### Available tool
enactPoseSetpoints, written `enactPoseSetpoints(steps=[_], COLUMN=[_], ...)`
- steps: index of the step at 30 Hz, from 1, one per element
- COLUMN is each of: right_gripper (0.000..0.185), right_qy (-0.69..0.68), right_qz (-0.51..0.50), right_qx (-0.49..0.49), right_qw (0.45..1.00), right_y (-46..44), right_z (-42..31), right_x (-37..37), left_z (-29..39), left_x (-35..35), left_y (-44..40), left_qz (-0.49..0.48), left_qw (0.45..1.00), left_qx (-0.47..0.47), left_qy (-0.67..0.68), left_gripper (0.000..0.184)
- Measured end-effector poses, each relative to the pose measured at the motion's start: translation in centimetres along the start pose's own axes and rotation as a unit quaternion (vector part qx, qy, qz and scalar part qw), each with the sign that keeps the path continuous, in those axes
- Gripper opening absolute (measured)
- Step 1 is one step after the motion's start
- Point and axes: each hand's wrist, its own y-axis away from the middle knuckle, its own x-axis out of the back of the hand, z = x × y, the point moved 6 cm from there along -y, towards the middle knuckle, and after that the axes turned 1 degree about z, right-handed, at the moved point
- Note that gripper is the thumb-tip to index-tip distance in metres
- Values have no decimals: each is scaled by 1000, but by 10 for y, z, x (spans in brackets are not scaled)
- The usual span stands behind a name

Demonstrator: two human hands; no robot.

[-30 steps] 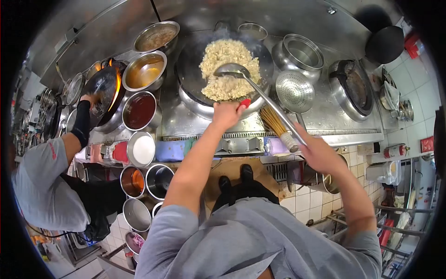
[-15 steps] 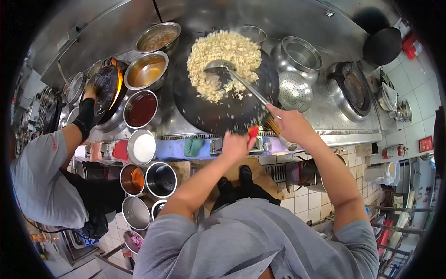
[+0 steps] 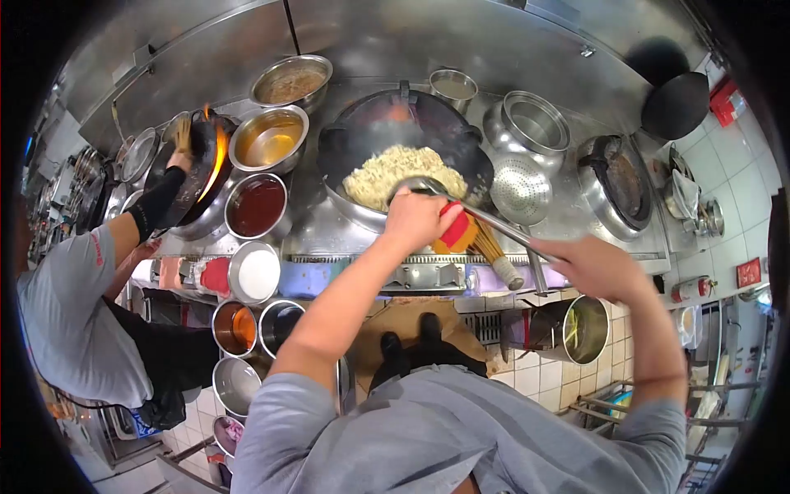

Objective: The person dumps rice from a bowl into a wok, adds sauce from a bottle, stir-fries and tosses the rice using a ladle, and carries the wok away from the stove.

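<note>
A dark wok (image 3: 339, 160) sits over the burner, holding a heap of pale fried rice (image 3: 399, 169) in its near part. At the wok's near edge my left hand (image 3: 418, 220) is closed, with a red and orange cloth (image 3: 454, 230) at its fingers; the part of the wok it grips is hidden. My right hand (image 3: 599, 267), somewhat blurred, is wrapped around the handle of a long metal ladle (image 3: 506, 228). The ladle's bowl rests at the right side of the rice, partly behind my left hand.
Left of the wok stand bowls of amber liquid (image 3: 270, 140), dark red sauce (image 3: 257, 206) and white powder (image 3: 254, 272). A perforated strainer (image 3: 521, 191) and metal pot (image 3: 533, 122) are on the right. A bamboo brush (image 3: 494, 255) lies in front. A co-worker's arm (image 3: 146, 216) reaches toward a flaming wok.
The rice has dropped from a tossed, spread mass into a heap nearer me. The wok has levelled, baring the burner behind. My right hand has moved right and down with the ladle.
</note>
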Motion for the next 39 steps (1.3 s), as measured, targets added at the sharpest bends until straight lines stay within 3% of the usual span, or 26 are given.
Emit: enactPoseSetpoints(steps=[2, 4, 6, 7, 8, 9, 10, 11, 12, 14, 15, 16, 17, 19, 20, 21, 24, 26, 28, 29, 31, 32, 33, 35, 36, 39], right_gripper=[47, 45, 44, 43, 43, 42, 42, 41, 41, 36, 36, 28, 20, 7, 16, 23, 33, 35, 34, 34, 34, 34, 31, 33, 33, 33], right_qy=[-11, -20, -40, -65, -61, -297, -513, -711, -710, -860, -861, -697, -470, -538, -697, -731, -703, -655, -672, -676, -622, -587, -502, -569, -572, -621], right_qz=[142, 147, 184, 222, 224, 142, 44, -50, -53, 37, 35, 215, 377, 463, 437, 423, 387, 464, 396, 388, 502, 518, 516, 397, 400, 400], right_qx=[108, 37, 40, 40, 50, 9, -38, 12, 18, 97, 98, 150, 188, 126, 295, 265, 209, 198, 343, 346, 292, 275, 303, 282, 271, 353], right_qw=[984, 988, 981, 972, 971, 944, 856, 701, 702, 500, 499, 668, 775, 693, 486, 466, 559, 563, 523, 522, 525, 558, 624, 663, 663, 574], right_y=[-71, -103, -101, -99, -101, -101, -95, -90, -85, -75, -81, -90, -97, -151, -188, -214, -270, -250, -240, -237, -217, -259, -291, -295, -280, -244], right_z=[15, 0, -3, -4, -7, 0, 4, -1, -12, -27, -24, -9, -5, 18, 12, 11, -5, -11, 17, 11, 13, -3, -2, -39, -46, -67], right_x=[-46, -54, -61, -58, -54, -64, -80, -83, -74, -30, -25, 2, 29, 44, 60, 82, 169, 221, 258, 243, 194, 156, 133, 152, 156, 180], left_z=[-16, -21, 3, 24, 16, 8, -6, -30, -46, -62, -63, -65, -69, -68, -70, -69, -73, -75, -80, -80, -80, -79, -78, -79, -74, -79], left_x=[-60, -106, -94, -54, -49, -40, -41, -43, -50, -65, -73, -76, -79, -87, -91, -91, -87, -83, -87, -87, -84, -86, -88, -86, -87, -80], left_y=[34, 67, 89, 89, 77, 53, 41, 29, 26, 27, 30, 32, 31, 29, 30, 29, 32, 31, 37, 36, 33, 37, 39, 36, 40, 29], left_qz=[8, -32, -126, 157, 163, 51, -64, -6, -22, -61, -62, -47, -30, -52, -72, -76, -112, -84, -75, -82, -75, -80, -88, -88, -93, -68], left_qw=[999, 995, 990, 980, 979, 997, 997, 999, 998, 995, 994, 992, 988, 982, 975, 975, 971, 977, 978, 981, 986, 985, 986, 987, 987, 990], left_qx=[51, 85, 64, -114, -111, -45, 24, 25, 35, 60, 61, 93, 124, 156, 191, 192, 203, 192, 194, 175, 147, 149, 139, 131, 122, 114], left_qy=[8, -50, -23, -39, -47, -47, -42, -32, -49, -60, -63, -76, -90, -90, -86, -86, -61, -23, -13, -18, -20, -20, -26, -33, -43, -51], left_gripper=[42, 41, 40, 40, 40, 42, 44, 43, 42, 40, 40, 40, 41, 41, 41, 41, 41, 41, 42, 42, 44, 44, 43, 43, 42, 41])
